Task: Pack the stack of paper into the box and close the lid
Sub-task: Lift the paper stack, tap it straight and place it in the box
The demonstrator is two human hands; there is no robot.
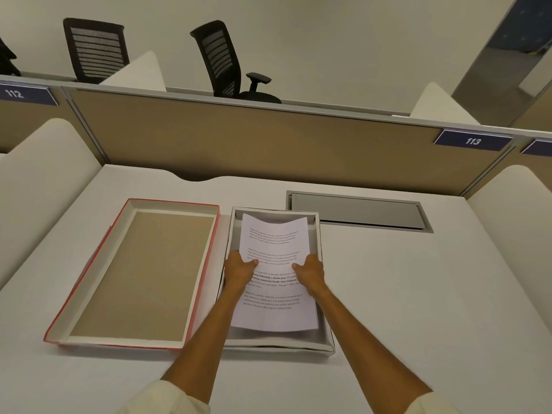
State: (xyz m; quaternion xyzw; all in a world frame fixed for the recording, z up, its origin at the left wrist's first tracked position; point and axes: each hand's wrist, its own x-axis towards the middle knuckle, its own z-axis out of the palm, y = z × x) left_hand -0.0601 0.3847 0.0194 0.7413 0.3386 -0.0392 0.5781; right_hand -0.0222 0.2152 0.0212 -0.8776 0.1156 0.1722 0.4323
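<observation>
Holding the stack of paper (274, 264) inside the box (324, 294), I clamp its edges with left hand (239, 268) and right hand (310, 273); lid (134, 273) lies left of the box.

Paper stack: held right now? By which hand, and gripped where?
Yes. Both hands hold the paper stack over the open box: left hand on its left long edge, right hand on its right long edge, about mid-length, thumbs on top.
</observation>
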